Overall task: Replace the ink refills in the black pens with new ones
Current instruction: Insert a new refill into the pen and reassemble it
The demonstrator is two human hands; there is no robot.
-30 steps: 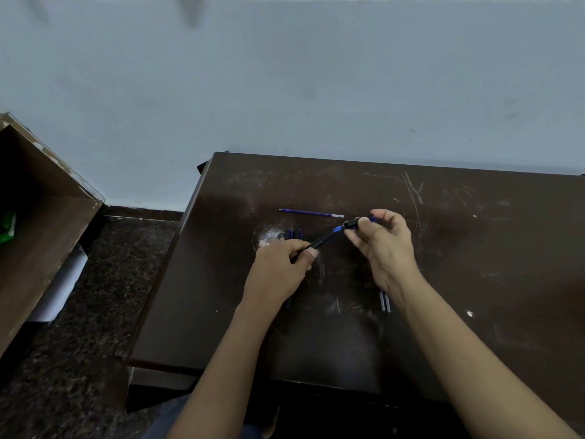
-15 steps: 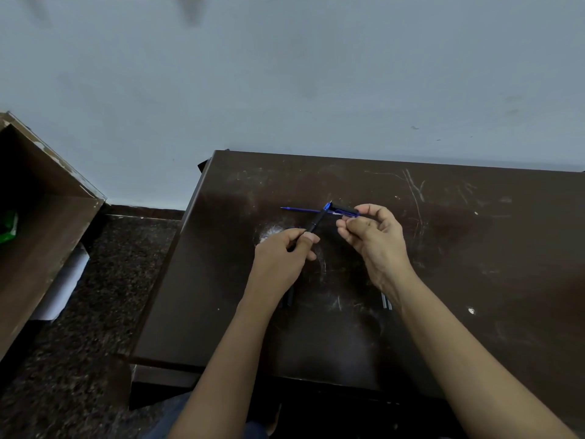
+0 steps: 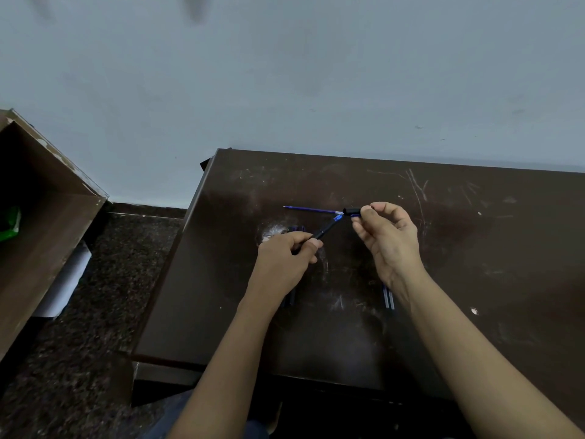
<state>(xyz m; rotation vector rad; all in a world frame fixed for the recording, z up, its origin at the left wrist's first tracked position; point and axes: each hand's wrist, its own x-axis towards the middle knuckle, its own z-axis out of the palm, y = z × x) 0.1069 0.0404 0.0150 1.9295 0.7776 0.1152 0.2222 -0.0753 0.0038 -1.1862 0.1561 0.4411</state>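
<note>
My left hand (image 3: 285,253) grips a black pen barrel (image 3: 324,231) that points up and to the right, with a blue end showing at its tip. My right hand (image 3: 387,240) pinches a small black pen piece (image 3: 352,211) between thumb and fingers, a little apart from the barrel's blue end. A thin blue refill (image 3: 311,210) lies flat on the dark table (image 3: 474,248) just behind both hands. More pens (image 3: 289,299) lie under my left wrist, mostly hidden. Two thin refills (image 3: 388,299) show beside my right wrist.
A pale smudge (image 3: 273,231) marks the tabletop beside my left hand. The table's left edge drops to a dark speckled floor (image 3: 95,327). A brown wooden cabinet (image 3: 41,236) stands at the far left, with white paper at its foot. A grey wall (image 3: 316,74) runs behind the table.
My right hand has pulled the small black piece off the pen barrel and moved it to the right. The barrel in my left hand has stayed tilted up and to the right.
</note>
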